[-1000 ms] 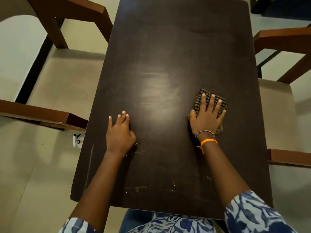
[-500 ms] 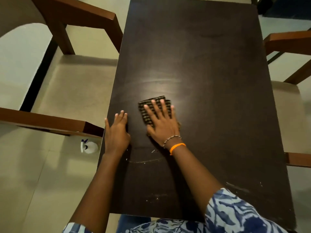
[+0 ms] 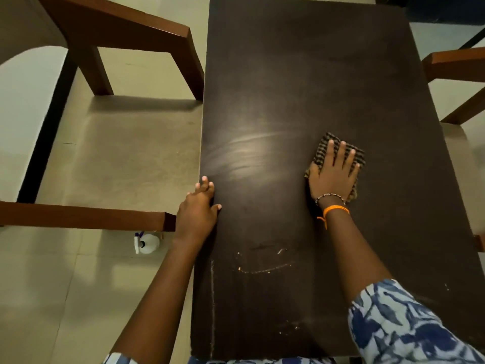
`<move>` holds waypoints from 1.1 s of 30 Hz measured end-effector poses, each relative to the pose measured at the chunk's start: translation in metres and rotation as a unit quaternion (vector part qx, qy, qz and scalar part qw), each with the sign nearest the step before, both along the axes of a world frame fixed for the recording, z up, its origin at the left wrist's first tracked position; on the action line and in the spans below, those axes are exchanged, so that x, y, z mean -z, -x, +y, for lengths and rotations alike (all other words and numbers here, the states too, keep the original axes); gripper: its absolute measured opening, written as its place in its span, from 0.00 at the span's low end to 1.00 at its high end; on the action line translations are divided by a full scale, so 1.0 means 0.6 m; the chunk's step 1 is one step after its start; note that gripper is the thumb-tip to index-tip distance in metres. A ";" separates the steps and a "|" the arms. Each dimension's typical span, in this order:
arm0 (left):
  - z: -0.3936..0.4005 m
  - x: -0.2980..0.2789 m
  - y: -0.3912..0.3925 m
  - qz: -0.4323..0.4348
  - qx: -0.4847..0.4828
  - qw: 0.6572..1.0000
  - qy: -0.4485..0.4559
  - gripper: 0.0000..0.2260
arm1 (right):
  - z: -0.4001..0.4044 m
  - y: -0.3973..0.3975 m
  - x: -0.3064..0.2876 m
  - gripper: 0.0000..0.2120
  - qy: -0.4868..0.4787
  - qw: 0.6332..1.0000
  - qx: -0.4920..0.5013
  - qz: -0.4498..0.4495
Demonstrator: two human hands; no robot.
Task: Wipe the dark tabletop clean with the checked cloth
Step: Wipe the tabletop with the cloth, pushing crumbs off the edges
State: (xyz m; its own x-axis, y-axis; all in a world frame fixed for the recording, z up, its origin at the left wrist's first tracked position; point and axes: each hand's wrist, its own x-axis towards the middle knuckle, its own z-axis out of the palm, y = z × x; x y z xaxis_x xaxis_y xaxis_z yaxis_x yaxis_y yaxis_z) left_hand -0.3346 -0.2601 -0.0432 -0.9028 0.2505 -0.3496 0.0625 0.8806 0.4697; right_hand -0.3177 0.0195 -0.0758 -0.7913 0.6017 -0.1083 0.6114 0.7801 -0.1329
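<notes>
Head view. We are in the wiping step: the right hand [image 3: 332,177] presses the cloth [image 3: 353,156] flat on the counter [image 3: 301,74], right of centre, fingers [image 3: 341,153] spread wide over it rather than gripping. The left hand [image 3: 196,214] braces at the counter's left edge, fingers together, holding nothing. Crumbs [image 3: 265,270] and a pale streak [image 3: 212,306] lie on the near part, apart from the cloth; we judge the next stroke should draw the cloth back toward them under even pressure. Compared with half a second ago, the cloth has swept from beside the left hand to the right half, leaving faint smear lines at centre.
</notes>
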 end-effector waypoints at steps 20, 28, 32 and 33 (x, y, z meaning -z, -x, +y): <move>-0.067 0.030 -0.047 -0.049 -0.107 0.977 -0.176 0.20 | -0.287 0.054 0.008 0.33 0.043 0.928 -0.369 -0.002; -0.075 0.037 -0.036 -0.111 -0.105 0.972 -0.178 0.21 | -0.050 -0.015 -0.003 0.33 -0.002 0.988 -0.154 -0.018; -0.076 0.039 -0.035 -0.158 -0.123 0.952 -0.233 0.21 | -0.013 -0.036 -0.005 0.32 0.015 1.000 0.013 -0.017; -0.076 0.039 -0.035 -0.162 -0.126 0.947 -0.245 0.21 | -0.027 -0.032 -0.005 0.32 0.017 0.999 0.046 -0.018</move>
State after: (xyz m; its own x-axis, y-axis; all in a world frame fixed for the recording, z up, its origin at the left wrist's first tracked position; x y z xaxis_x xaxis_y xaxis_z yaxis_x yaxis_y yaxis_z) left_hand -0.3137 -0.3059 -0.0664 -0.8210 0.2446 -0.5159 -0.3387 0.5188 0.7850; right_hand -0.2982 0.0034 -0.0728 -0.7285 0.6669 -0.1568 0.6847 0.7162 -0.1348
